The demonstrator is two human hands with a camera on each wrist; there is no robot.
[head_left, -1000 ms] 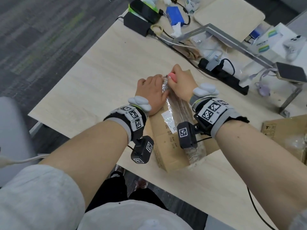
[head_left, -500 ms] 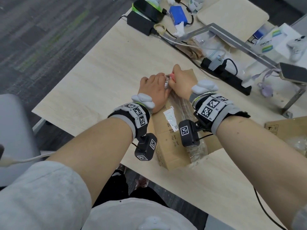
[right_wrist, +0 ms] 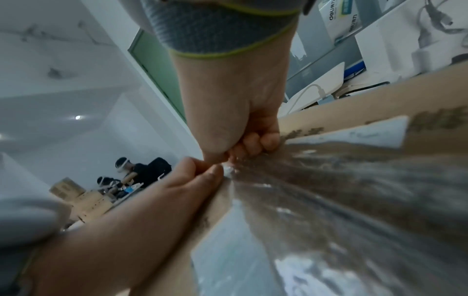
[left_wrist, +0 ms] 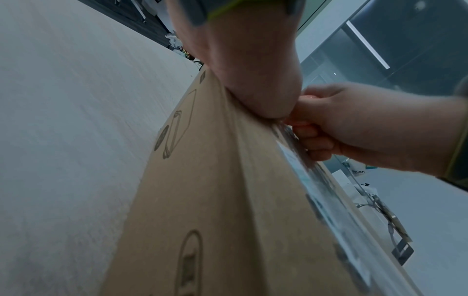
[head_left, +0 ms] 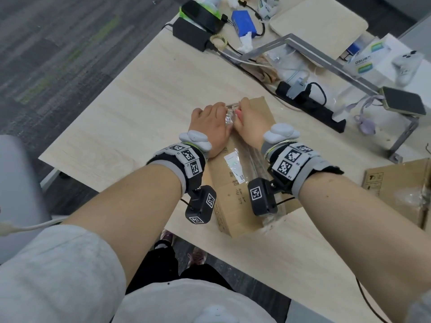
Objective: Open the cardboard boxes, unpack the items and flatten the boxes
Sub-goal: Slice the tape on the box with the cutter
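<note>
Pale wooden tabletop (head_left: 144, 94) carries a long brown cardboard box (head_left: 235, 201) at its near edge, sealed along the top with clear packing tape (head_left: 254, 159). From the head view, both hands meet at the box's far end: left hand (head_left: 210, 127) pressed on the cardboard, right hand (head_left: 248, 123) clenched over crumpled tape. The left wrist view shows the right hand's fingers (left_wrist: 311, 138) curled around the tape. In the right wrist view, the left hand's thumb (right_wrist: 210, 176) lies against the box; its fingers are hidden, so its grip cannot be told.

Office: carpet tiles (head_left: 58, 54), cluttered desk (head_left: 140, 101)
</note>
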